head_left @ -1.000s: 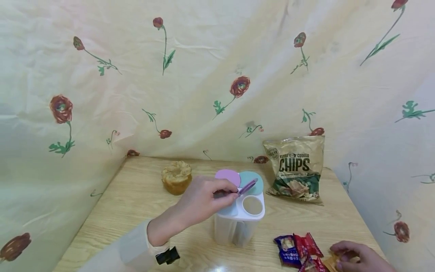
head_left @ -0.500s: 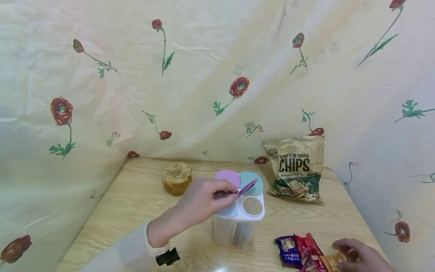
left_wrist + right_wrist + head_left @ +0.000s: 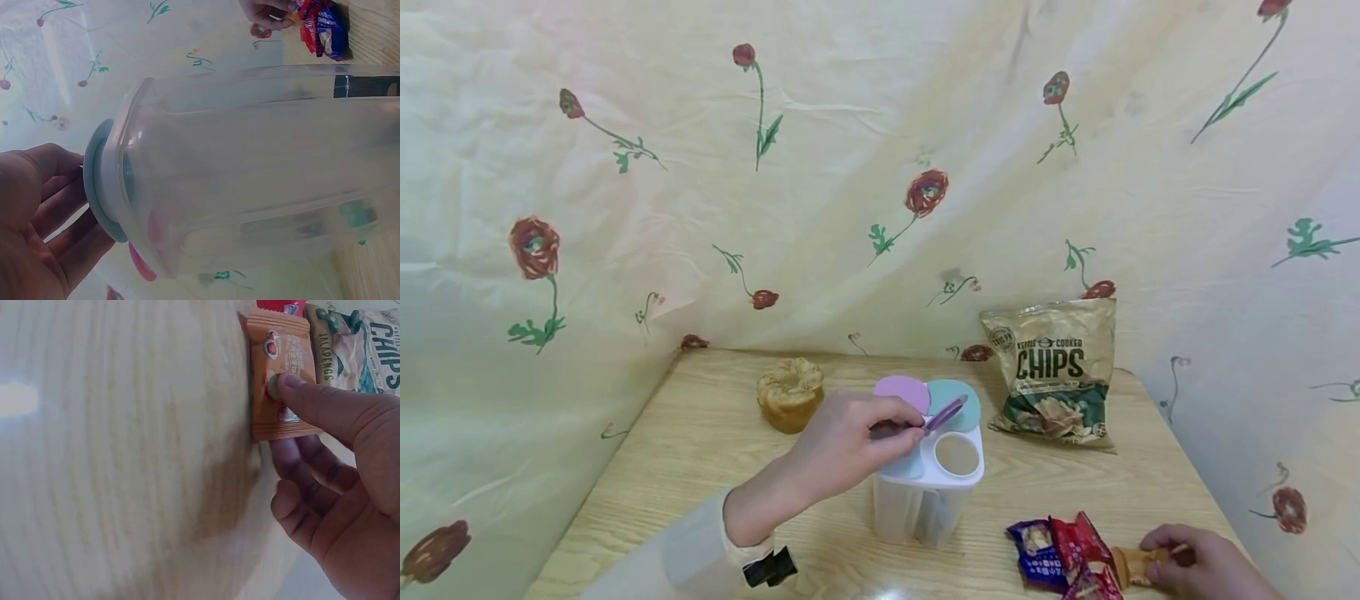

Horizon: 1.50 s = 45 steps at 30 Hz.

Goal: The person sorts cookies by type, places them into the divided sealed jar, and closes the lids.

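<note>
1. I watch from far away, and I see the left hand (image 3: 827, 446) pinch a purple lid (image 3: 946, 414) between thumb and finger. The lid leans up over the tub (image 3: 893, 508), which stands in the middle of the table (image 3: 700, 500).
2. The right hand (image 3: 1210, 567) has its thumb on top of the orange packet (image 3: 281, 359) and fingers under it, so it is clamped on it. That packet is at the near right.
3. The orange packet could slip, I think, because its wrapper looks slick and the thumb presses just one spot.
4. A fast pull could drag the red wrappers (image 3: 1078, 542) and the dark blue packet (image 3: 1037, 554) too, since they all bunch together.
5. If the left pinch gets weak, the purple lid could flop over the bare hole (image 3: 957, 454). A hard tug there could tip the tub.
6. I count two hands, one tub, one bare hole and four lids: the leaning one, a pink-purple lid (image 3: 901, 392) far left, a teal lid (image 3: 946, 393) far right, and a light blue lid (image 3: 904, 467) near left.
7. I count one orange packet, one dark blue packet, one chips bag (image 3: 1051, 367) far right and one bread ring (image 3: 790, 396) far left. The red wrappers overlap, so I can't tell if they make one packet or two.
</note>
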Each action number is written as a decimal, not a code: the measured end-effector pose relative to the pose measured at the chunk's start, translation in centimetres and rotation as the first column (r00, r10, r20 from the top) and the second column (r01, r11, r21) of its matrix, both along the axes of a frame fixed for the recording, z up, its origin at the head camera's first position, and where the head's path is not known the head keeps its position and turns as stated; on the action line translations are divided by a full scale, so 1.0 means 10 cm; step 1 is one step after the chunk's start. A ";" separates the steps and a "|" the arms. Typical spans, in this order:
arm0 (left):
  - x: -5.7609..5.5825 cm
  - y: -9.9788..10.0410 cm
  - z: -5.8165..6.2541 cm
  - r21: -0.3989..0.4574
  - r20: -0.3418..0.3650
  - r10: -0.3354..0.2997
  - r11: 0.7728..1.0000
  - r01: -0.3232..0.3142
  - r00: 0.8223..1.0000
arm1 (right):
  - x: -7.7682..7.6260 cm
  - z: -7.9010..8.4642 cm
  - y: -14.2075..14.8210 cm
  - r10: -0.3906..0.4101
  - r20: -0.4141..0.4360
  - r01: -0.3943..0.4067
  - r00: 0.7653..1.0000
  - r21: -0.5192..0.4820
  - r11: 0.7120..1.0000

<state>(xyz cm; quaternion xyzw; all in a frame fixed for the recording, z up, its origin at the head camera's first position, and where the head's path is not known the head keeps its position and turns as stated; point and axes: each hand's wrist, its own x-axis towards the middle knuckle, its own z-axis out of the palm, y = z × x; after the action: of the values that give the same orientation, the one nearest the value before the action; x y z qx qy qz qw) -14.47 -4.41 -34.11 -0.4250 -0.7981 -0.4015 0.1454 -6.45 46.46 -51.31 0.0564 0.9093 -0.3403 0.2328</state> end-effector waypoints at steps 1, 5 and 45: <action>0.00 0.00 0.00 0.000 0.001 0.001 1.000 -0.001 1.000 | -0.01 0.02 0.00 -0.001 -0.011 0.001 1.000 0.004 1.000; 0.01 0.01 0.00 -0.001 0.010 0.001 1.000 -0.001 1.000 | -0.05 0.12 0.00 0.025 -0.088 -0.026 0.996 -0.002 1.000; 0.00 0.01 0.05 -0.037 0.000 -0.011 0.999 0.011 1.000 | -0.47 1.96 -1.67 0.330 -0.845 -0.491 0.421 0.093 0.866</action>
<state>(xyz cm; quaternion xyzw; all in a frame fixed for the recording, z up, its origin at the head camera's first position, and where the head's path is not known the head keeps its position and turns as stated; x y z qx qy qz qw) -14.52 -4.28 -33.56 -0.4320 -0.8032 -0.3872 0.1353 -11.14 29.77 -31.72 -0.3577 0.8593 -0.3322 -0.1525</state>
